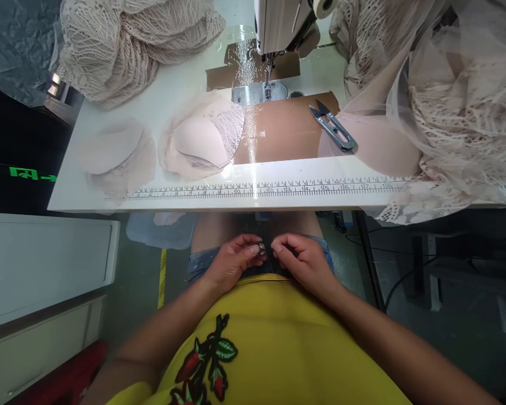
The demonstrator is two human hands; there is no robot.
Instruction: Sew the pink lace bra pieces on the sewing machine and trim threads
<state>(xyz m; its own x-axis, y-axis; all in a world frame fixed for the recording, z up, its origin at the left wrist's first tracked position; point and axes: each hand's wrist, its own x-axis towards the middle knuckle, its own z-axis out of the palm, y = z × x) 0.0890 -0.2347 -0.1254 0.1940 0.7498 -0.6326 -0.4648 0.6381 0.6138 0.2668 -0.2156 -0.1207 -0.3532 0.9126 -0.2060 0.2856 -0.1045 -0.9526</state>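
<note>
Both hands are down in my lap, below the white sewing table's front edge. My left hand pinches a small round metal part between thumb and fingers. My right hand is closed right beside it, fingertips touching or almost touching the same small part. Up on the table lie two pale pink padded cups with lace: one at the left, one nearer the middle. The sewing machine stands at the back with its needle over the metal plate.
Thread snips lie on brown cardboard right of the needle. Heaps of beige lace sit at the back left and spill over the table's right side. A ruler strip runs along the front edge. A white cabinet stands at my left.
</note>
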